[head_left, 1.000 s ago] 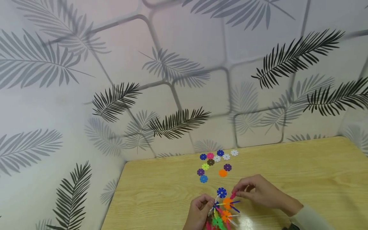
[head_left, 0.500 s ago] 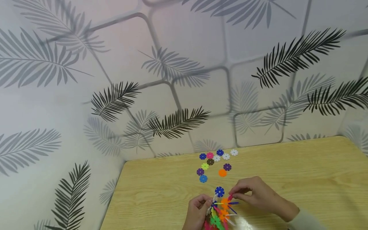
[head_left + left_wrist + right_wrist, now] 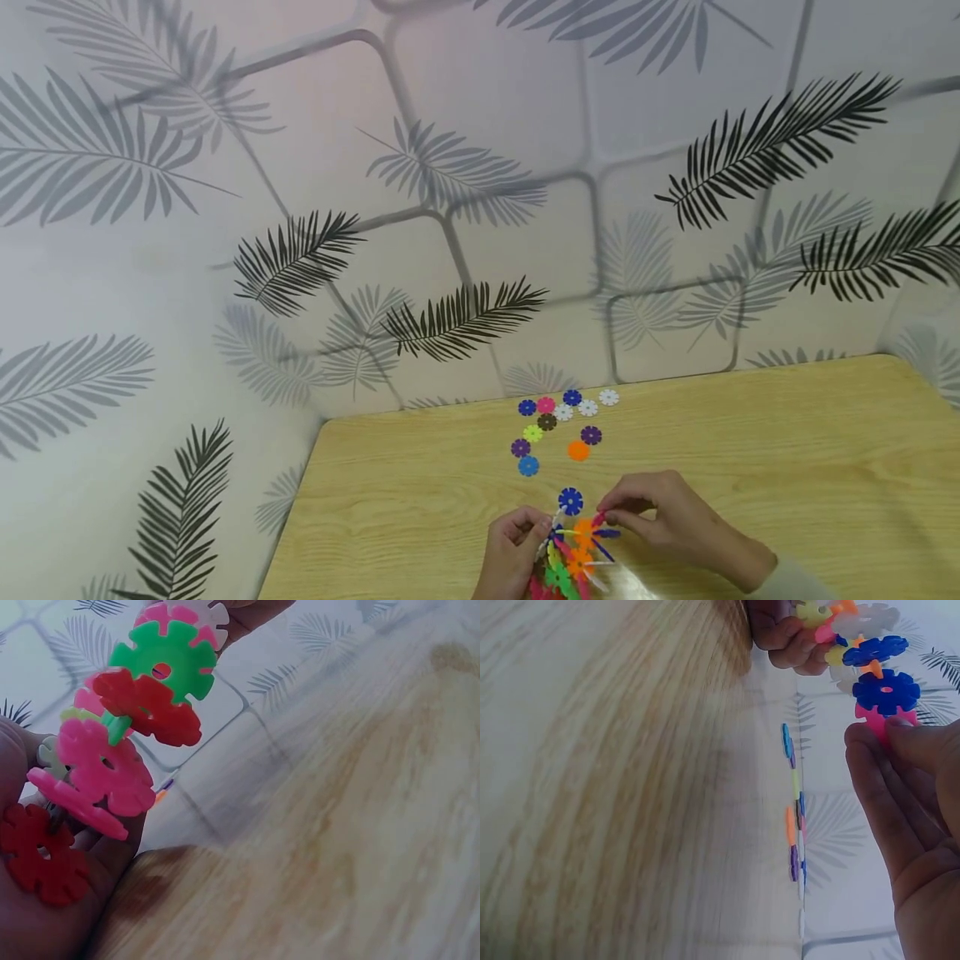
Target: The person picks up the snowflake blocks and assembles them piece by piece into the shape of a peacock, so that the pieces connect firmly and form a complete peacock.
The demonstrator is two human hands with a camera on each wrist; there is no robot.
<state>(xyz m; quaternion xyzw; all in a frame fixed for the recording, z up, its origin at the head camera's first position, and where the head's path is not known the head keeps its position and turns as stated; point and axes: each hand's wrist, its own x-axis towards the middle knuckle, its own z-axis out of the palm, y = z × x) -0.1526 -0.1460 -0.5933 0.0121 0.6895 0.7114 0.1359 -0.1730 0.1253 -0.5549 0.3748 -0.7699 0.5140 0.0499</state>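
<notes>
My left hand [image 3: 510, 550] grips a cluster of notched plastic building discs, slotted edge to edge, low in the head view. Green [image 3: 191, 664], red [image 3: 146, 709] and pink [image 3: 105, 765] discs of it hang over the palm in the left wrist view. On the other side, my right hand [image 3: 667, 517] pinches a pink disc [image 3: 598, 518] between thumb and fingertips, right at the cluster's orange disc [image 3: 581, 533]. In the right wrist view that pink disc sits against a blue disc [image 3: 889, 691]. A blue disc [image 3: 571, 501] shows at the cluster's far end.
Loose notched discs lie flat toward the back of the wooden table [image 3: 405, 492], among them a light blue disc [image 3: 528, 466], an orange disc [image 3: 578, 451] and a purple disc [image 3: 591, 435]. A leaf-patterned wall [image 3: 525, 250] rises behind the table edge.
The right hand has shifted slightly left and down, bringing the pink disc closer in to the cluster. My left hand keeps its hold, and the cluster has drifted a little left.
</notes>
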